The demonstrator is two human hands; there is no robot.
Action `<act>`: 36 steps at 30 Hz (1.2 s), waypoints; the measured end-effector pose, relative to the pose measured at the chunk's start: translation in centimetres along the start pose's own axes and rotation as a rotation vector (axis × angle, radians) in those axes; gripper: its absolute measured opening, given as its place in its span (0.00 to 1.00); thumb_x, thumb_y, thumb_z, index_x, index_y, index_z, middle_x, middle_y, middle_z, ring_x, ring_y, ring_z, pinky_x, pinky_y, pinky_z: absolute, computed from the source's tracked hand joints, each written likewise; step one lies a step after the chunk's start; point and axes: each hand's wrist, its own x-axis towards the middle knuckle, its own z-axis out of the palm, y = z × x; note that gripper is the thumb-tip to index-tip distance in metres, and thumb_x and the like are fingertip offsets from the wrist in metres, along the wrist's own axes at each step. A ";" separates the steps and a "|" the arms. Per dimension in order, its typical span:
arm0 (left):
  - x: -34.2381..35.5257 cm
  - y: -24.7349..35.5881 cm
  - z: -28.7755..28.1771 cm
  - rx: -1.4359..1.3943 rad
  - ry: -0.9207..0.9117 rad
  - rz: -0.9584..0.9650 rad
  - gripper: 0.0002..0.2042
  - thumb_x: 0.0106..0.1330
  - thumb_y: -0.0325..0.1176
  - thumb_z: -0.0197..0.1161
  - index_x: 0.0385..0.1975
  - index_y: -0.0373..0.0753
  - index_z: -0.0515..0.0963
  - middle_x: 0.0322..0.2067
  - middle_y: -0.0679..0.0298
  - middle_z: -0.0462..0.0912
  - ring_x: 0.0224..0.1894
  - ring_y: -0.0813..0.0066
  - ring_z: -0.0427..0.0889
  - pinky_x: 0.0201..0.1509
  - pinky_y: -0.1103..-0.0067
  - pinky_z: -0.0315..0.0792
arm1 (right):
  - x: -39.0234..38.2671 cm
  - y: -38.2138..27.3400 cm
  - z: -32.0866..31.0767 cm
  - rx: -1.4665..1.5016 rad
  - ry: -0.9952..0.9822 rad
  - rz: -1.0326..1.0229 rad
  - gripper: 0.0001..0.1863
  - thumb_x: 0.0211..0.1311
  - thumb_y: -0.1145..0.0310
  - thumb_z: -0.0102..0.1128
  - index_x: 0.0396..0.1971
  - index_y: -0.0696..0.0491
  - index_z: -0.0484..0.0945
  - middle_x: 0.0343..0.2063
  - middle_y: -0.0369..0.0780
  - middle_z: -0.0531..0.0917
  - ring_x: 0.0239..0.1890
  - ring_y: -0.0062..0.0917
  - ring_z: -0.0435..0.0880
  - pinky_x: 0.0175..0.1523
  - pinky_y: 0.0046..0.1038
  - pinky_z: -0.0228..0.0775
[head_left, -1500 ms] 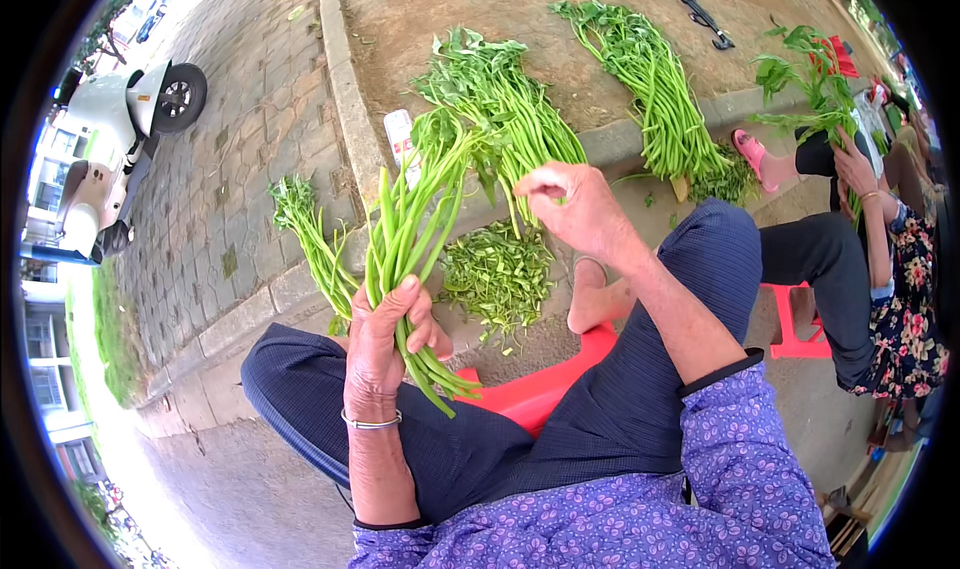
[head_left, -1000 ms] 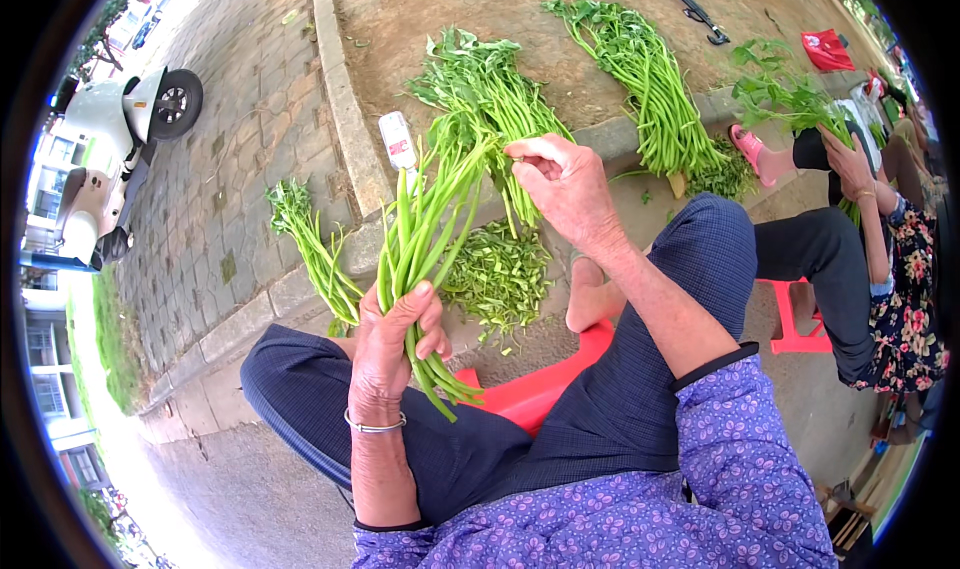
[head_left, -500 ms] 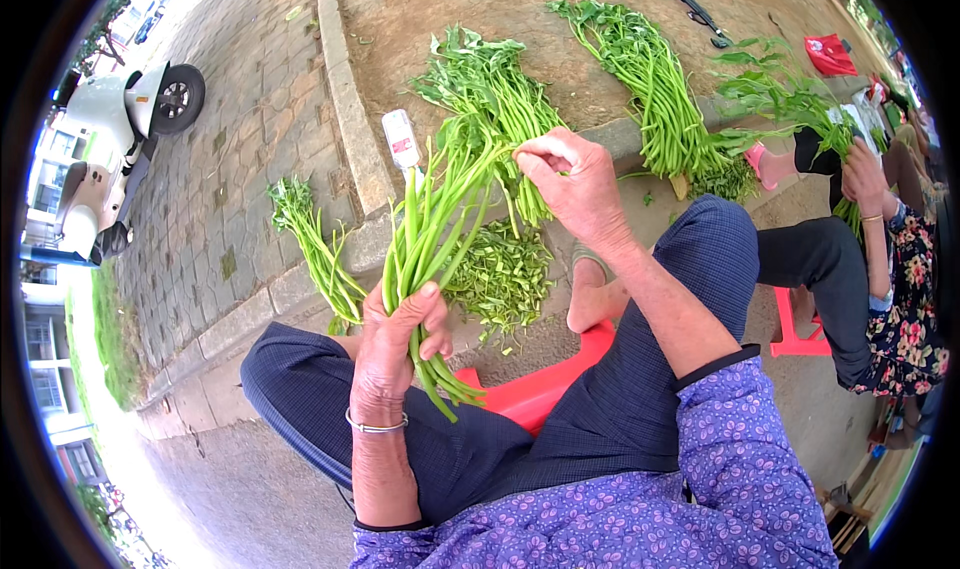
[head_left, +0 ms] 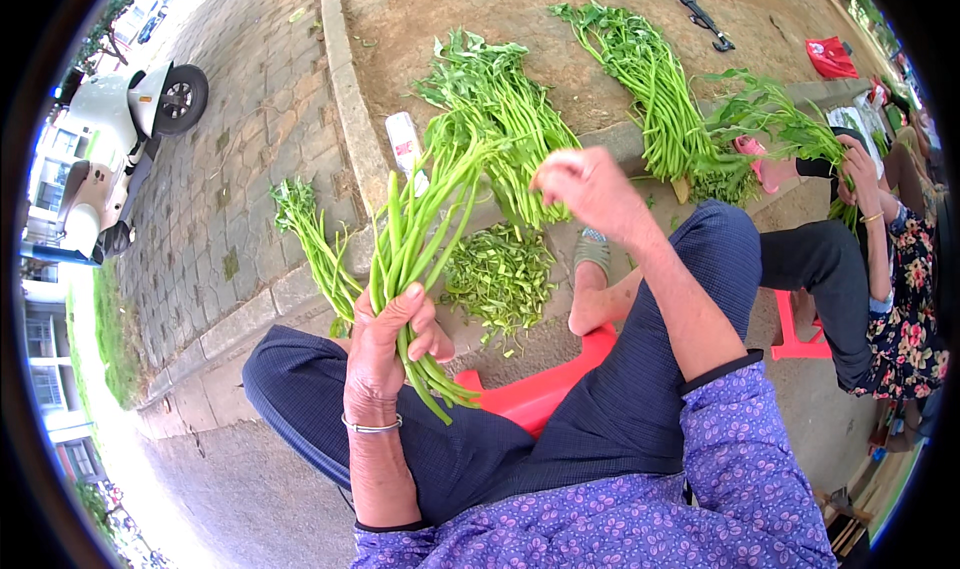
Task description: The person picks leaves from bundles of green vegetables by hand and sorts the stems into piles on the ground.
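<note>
I see my left hand (head_left: 388,337) clamped on bright-green leafy stalks (head_left: 405,244); right hand (head_left: 600,197) apart, grip unclear; red-printed white container (head_left: 403,137) beyond the stalks.

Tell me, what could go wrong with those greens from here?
Some stems could slip from the green bunch, since only the left hand grips it and the ends stick out loosely at both sides. The sandalled foot close beside the pile of cut greens might scatter it if it shifts.
</note>
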 end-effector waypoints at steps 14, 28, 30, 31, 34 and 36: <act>-0.1 -0.1 0.4 0.130 -0.035 -0.022 0.08 0.66 0.29 0.57 0.39 0.32 0.70 0.16 0.67 0.68 0.11 0.82 0.65 0.20 0.78 0.70 | -0.2 -2.0 0.5 -0.027 0.182 -0.320 0.13 0.55 0.79 0.57 0.40 0.55 0.81 0.26 0.32 0.77 0.24 0.11 0.71 0.31 0.17 0.67; -0.1 -0.3 0.7 0.187 -0.068 -0.066 0.09 0.65 0.28 0.59 0.40 0.32 0.70 0.15 0.67 0.67 0.11 0.82 0.64 0.21 0.77 0.70 | 0.4 -1.2 -0.7 -0.216 0.030 -0.481 0.14 0.51 0.83 0.47 0.33 0.56 0.81 0.36 0.35 0.78 0.32 0.17 0.74 0.37 0.22 0.67; 0.0 -0.3 0.6 0.187 -0.068 -0.066 0.09 0.65 0.28 0.59 0.40 0.32 0.70 0.15 0.68 0.67 0.11 0.82 0.64 0.21 0.77 0.70 | 0.6 -1.0 -1.1 -0.143 -0.053 -0.367 0.11 0.52 0.82 0.49 0.32 0.57 0.80 0.34 0.35 0.78 0.32 0.17 0.74 0.38 0.22 0.67; 0.0 -0.3 0.6 0.188 -0.066 -0.065 0.09 0.65 0.28 0.59 0.40 0.32 0.70 0.15 0.68 0.67 0.11 0.82 0.64 0.21 0.77 0.70 | 0.7 -1.0 -1.3 -0.107 -0.096 -0.310 0.10 0.52 0.81 0.50 0.31 0.58 0.80 0.34 0.35 0.78 0.32 0.17 0.74 0.38 0.22 0.68; 0.0 -0.3 0.4 0.188 -0.050 -0.057 0.09 0.65 0.28 0.59 0.40 0.32 0.70 0.14 0.68 0.67 0.11 0.82 0.64 0.20 0.77 0.69 | 0.6 -1.4 -2.0 -0.032 -0.193 -0.123 0.07 0.54 0.78 0.53 0.30 0.59 0.79 0.31 0.34 0.79 0.31 0.16 0.74 0.37 0.22 0.68; 0.0 -0.2 0.4 0.183 -0.044 -0.052 0.09 0.65 0.28 0.59 0.40 0.32 0.70 0.14 0.67 0.67 0.10 0.82 0.64 0.20 0.77 0.69 | 0.2 -2.1 -2.1 0.033 -0.197 -0.080 0.06 0.55 0.75 0.55 0.30 0.60 0.79 0.30 0.33 0.79 0.30 0.15 0.74 0.35 0.21 0.68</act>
